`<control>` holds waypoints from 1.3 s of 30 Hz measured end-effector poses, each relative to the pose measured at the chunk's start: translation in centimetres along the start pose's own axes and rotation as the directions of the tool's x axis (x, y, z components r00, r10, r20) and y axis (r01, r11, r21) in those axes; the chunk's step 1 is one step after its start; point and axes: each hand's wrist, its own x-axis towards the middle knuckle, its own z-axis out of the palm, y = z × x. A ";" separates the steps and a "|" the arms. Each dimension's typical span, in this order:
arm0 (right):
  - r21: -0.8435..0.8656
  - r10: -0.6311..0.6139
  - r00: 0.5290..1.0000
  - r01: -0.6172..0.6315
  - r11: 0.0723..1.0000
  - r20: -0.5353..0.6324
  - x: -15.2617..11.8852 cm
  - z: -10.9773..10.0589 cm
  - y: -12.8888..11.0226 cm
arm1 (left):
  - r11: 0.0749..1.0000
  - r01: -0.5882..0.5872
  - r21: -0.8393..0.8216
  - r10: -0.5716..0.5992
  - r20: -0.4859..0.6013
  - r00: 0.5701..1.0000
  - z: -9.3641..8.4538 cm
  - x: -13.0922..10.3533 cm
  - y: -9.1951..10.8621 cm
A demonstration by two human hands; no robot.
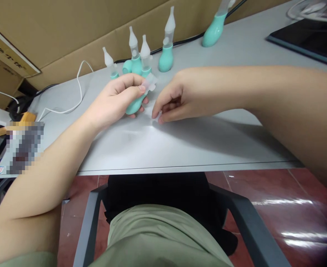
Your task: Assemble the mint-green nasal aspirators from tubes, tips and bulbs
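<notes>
My left hand (116,96) is wrapped round a nasal aspirator (134,106) with a teal bulb and a clear plastic tube. The tube's end points up and right, without a white nozzle on it. Low over the grey table, my right hand (177,98) pinches a small translucent piece (156,117) between thumb and finger; the fingers hide most of it, so its exact kind does not show. Behind my hands stand several similar aspirators with white nozzles, among them one at the back (166,57) and a shorter one (146,55) partly behind my left hand.
Another teal aspirator (214,29) leans at the back right, near a black cable. A dark flat device (307,42) lies at the far right. Cardboard (69,29) walls the table's back. On the left are a white cable (81,89) and an orange object (27,119).
</notes>
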 end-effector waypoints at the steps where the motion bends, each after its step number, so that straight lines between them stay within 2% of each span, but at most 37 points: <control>1: 0.038 -0.001 1.000 0.002 0.999 -0.023 -0.2 -0.5 0.1 | 1.000 -0.002 -0.006 0.002 0.003 1.000 0.0 -0.1 0.0; 4: 0.283 -0.052 0.983 0.100 0.954 -0.173 -1.2 -1.8 0.5 | 0.999 0.009 -0.034 -0.008 0.024 1.000 0.0 -0.2 -0.1; 7: 0.518 -0.037 0.910 0.267 0.813 -0.412 -1.7 -2.3 0.4 | 1.000 0.014 -0.022 -0.013 0.034 0.999 0.0 -0.2 -0.4; 9: 0.598 0.027 0.877 0.304 0.742 -0.479 -1.7 -2.0 0.1 | 1.000 -0.021 -0.016 0.022 0.043 0.999 0.1 -0.2 -0.6; 11: 0.642 0.060 0.882 0.292 0.709 -0.468 -1.4 -1.6 -0.1 | 0.997 -0.072 -0.031 0.074 0.057 0.996 0.2 -0.3 -0.9; 14: 0.663 0.047 0.901 0.282 0.694 -0.432 -1.0 -1.3 -0.2 | 0.993 -0.111 -0.047 0.114 0.060 0.992 0.3 -0.3 -1.1; 24: 0.583 -0.037 0.918 0.282 0.762 -0.395 -1.0 -1.4 0.9 | 0.982 -0.185 -0.037 0.187 0.077 0.979 0.5 -0.2 -1.1; 29: 0.547 -0.030 0.924 0.251 0.799 -0.380 -0.9 -1.7 1.6 | 0.972 -0.232 0.039 0.228 0.088 0.970 0.8 -0.6 -0.7; 34: 0.437 -0.068 0.925 0.241 0.867 -0.375 -1.1 -1.9 1.6 | 0.947 -0.267 0.181 0.257 0.081 0.963 0.7 -0.6 -0.5; 39: 0.356 -0.098 0.939 0.220 0.908 -0.331 -1.2 -2.1 1.8 | 0.938 -0.271 0.218 0.262 0.070 0.963 0.9 -0.7 -0.7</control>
